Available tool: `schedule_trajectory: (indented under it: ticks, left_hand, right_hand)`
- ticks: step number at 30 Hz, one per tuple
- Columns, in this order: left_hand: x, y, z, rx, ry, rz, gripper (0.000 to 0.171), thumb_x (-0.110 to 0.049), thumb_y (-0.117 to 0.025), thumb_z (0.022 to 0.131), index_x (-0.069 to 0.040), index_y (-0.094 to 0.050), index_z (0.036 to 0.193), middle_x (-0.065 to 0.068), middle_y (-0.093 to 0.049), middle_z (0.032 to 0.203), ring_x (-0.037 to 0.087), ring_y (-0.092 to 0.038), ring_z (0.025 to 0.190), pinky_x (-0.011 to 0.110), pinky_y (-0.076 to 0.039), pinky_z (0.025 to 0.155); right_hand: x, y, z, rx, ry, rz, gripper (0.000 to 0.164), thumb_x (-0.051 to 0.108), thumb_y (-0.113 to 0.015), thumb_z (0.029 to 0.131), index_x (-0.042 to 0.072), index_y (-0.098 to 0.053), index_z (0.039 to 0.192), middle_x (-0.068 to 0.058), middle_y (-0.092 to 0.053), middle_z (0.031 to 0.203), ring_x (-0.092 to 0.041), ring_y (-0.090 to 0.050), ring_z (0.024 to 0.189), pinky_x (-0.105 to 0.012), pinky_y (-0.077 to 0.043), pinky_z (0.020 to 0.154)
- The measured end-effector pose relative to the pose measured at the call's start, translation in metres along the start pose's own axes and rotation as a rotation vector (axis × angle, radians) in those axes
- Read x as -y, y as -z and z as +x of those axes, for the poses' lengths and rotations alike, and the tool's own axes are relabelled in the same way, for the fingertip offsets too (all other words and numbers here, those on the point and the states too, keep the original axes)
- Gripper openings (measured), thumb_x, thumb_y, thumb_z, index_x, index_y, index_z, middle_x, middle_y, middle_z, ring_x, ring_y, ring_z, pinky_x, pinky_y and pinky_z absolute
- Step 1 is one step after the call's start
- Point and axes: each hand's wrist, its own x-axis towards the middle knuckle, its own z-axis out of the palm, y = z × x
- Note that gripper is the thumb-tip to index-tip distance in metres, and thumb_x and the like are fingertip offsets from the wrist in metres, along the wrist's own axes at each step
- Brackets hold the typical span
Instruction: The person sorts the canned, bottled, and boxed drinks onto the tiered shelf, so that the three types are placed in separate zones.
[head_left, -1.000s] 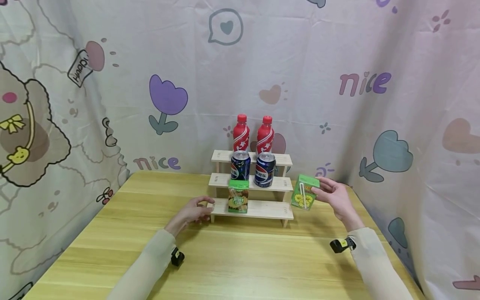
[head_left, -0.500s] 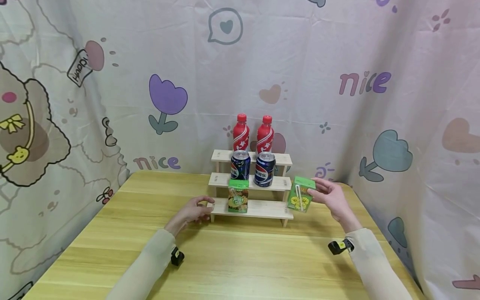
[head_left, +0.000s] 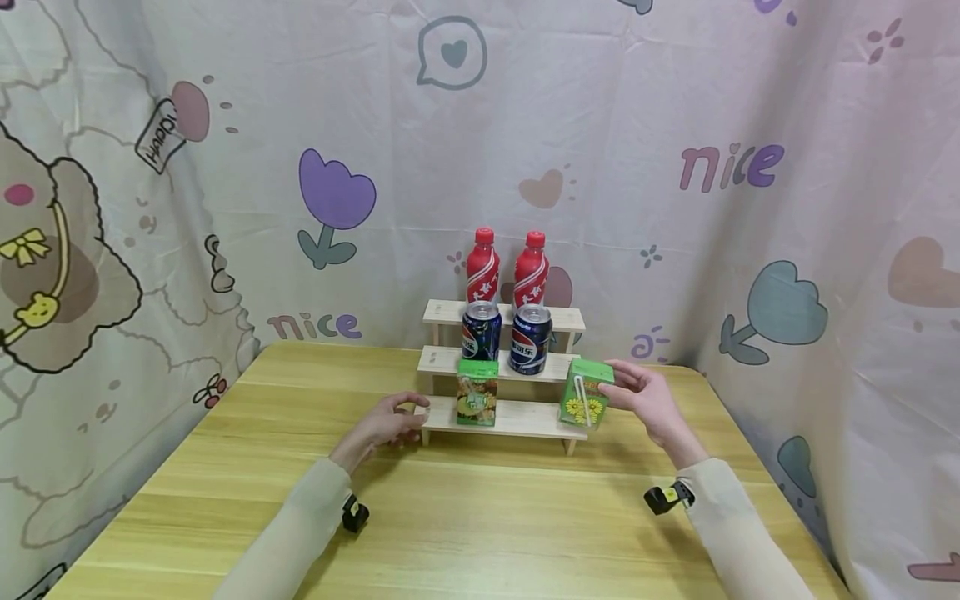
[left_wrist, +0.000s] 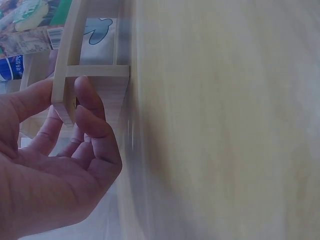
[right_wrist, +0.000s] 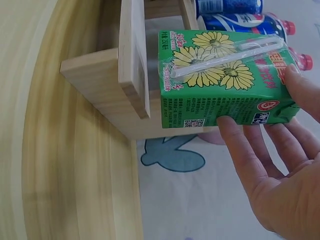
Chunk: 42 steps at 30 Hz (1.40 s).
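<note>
My right hand (head_left: 648,407) holds a green drink carton (head_left: 587,396) by its right side and upper end. Yellow flowers and a white straw show on its front (right_wrist: 215,65). In the right wrist view a small gap parts the carton's base from the lowest board (right_wrist: 132,60) of the wooden stepped rack (head_left: 525,419). My left hand (head_left: 386,421) grips the left end of that board, with fingers bent around it (left_wrist: 65,95). A second green carton (head_left: 477,400), with a brown and yellow picture, stands on the lowest step towards the left.
Two dark blue cola cans (head_left: 529,342) stand on the middle step. Behind them, two red bottles (head_left: 482,271) are on the top step. The rack sits on a wood-grain table (head_left: 480,517), with a printed curtain (head_left: 450,167) hanging behind and at both sides.
My right hand has carried the flowered carton left and slightly down, from beside the rack to over the lowest step's right end. The left hand keeps its place.
</note>
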Motion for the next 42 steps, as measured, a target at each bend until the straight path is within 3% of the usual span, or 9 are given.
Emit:
schedule_trajectory:
  ticks: [9, 17, 42]
  left_hand:
    - [0.001, 0.000, 0.002, 0.005, -0.008, 0.007, 0.031, -0.018, -0.064, 0.095, -0.013, -0.057, 0.125, 0.007, -0.065, 0.084, 0.022, -0.064, 0.072, 0.028, -0.045, 0.055]
    - [0.001, -0.001, 0.002, -0.006, 0.001, 0.003, 0.032, -0.018, -0.064, 0.095, -0.013, -0.057, 0.126, 0.008, -0.065, 0.087, 0.021, -0.064, 0.073, 0.029, -0.046, 0.056]
    - [0.001, -0.002, -0.001, -0.020, 0.006, 0.004, 0.033, -0.020, -0.064, 0.095, -0.013, -0.057, 0.127, 0.007, -0.065, 0.086, 0.020, -0.064, 0.072, 0.029, -0.047, 0.057]
  right_hand:
    - [0.001, -0.016, 0.004, 0.017, 0.003, 0.023, 0.056, 0.010, -0.074, 0.087, -0.005, -0.050, 0.136, 0.007, -0.071, 0.111, -0.007, -0.067, 0.097, -0.028, -0.057, 0.082]
    - [0.002, -0.031, 0.008, 0.020, -0.016, 0.009, 0.059, 0.010, -0.074, 0.086, -0.003, -0.050, 0.138, -0.020, -0.061, 0.131, -0.004, -0.065, 0.100, -0.027, -0.056, 0.084]
    - [0.003, -0.069, 0.019, 0.048, -0.034, -0.011, 0.057, 0.009, -0.076, 0.083, 0.003, -0.055, 0.135, -0.018, -0.064, 0.129, -0.011, -0.062, 0.107, -0.025, -0.054, 0.087]
